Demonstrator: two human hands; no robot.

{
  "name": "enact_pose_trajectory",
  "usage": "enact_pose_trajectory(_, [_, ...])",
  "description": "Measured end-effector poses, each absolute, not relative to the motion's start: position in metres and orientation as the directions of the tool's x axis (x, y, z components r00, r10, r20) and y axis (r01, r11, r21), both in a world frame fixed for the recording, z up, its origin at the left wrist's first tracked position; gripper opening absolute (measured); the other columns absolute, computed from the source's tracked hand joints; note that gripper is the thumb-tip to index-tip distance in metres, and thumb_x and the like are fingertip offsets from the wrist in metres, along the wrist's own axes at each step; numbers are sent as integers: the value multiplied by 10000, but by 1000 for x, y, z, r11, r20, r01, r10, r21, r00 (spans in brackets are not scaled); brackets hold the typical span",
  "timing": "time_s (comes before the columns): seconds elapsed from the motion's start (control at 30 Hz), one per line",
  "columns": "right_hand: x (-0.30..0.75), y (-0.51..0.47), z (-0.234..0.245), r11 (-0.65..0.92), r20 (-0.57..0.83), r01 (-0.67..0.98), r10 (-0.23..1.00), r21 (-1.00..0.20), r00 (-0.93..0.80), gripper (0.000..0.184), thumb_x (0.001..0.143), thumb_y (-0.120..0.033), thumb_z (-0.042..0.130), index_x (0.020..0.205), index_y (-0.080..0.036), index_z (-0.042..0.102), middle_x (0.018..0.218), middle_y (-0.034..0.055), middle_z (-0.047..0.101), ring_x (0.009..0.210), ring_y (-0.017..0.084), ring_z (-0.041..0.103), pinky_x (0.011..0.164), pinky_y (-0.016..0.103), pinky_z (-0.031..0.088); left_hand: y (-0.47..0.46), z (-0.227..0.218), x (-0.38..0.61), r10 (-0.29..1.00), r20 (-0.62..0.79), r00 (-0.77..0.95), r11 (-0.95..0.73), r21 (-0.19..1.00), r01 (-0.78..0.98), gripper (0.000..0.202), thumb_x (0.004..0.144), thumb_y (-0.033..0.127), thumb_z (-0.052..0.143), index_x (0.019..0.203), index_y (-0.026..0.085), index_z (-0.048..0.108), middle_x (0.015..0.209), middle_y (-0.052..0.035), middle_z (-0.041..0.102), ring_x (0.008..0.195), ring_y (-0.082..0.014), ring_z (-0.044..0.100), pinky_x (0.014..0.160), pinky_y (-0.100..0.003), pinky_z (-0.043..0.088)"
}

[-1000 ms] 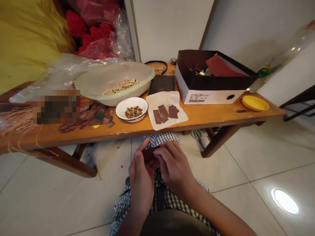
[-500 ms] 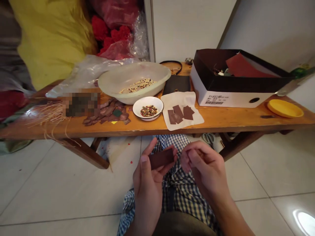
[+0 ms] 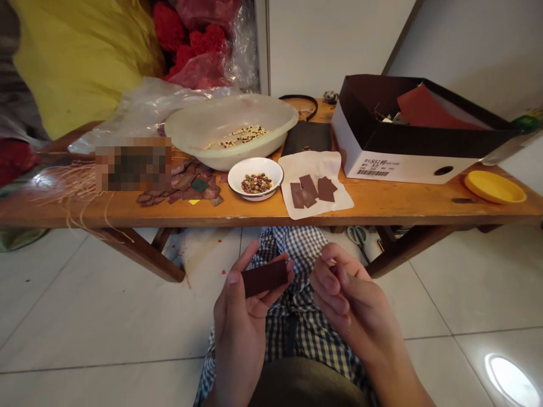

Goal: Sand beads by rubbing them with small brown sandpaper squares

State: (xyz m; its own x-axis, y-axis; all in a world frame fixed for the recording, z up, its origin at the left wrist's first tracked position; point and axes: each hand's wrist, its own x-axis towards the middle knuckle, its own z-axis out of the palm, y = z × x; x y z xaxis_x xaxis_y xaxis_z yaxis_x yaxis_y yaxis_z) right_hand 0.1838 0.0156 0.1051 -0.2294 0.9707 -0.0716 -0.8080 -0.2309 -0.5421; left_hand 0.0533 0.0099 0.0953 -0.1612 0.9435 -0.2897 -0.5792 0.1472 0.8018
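Note:
My left hand (image 3: pixel 241 316) holds a small dark brown rectangular piece (image 3: pixel 265 277) between thumb and fingers, above my checked lap. Just right of it, my right hand (image 3: pixel 343 297) has its fingers curled together in a pinch; a tiny reddish bit shows at the fingertips, too small to name. Ahead on the low wooden bench (image 3: pixel 382 204) lies a white sheet (image 3: pixel 318 169) with several similar brown pieces (image 3: pixel 311 189) on it, and beside it a small white bowl (image 3: pixel 254 178) of mixed beads.
A large pale basin (image 3: pixel 231 130) with beads stands behind the bowl. A black-and-white shoebox (image 3: pixel 407 135) sits at the right, a yellow lid (image 3: pixel 494 186) beyond it. Brown scraps (image 3: pixel 182 186) and straw fibres (image 3: pixel 72 186) lie left. Scissors (image 3: pixel 358 234) rest under the bench.
My hands have come apart: the right hand left the brown piece and drew to the right in a pinch. The left hand keeps the piece. The view shifted a little.

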Motion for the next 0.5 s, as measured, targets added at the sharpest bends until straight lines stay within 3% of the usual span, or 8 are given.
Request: enact_pose_trajectory(0.5, [183, 16, 98, -256, 0, -797, 952, -548, -307, 48, 789, -199, 636, 831, -222, 640, 621, -44, 480, 467, 50, 388, 390, 122, 388, 12, 85, 52, 942, -308, -133, 172, 784, -596, 506, 882, 460, 464, 1286, 158, 502, 909, -134, 739, 894, -244, 696, 832, -410, 537])
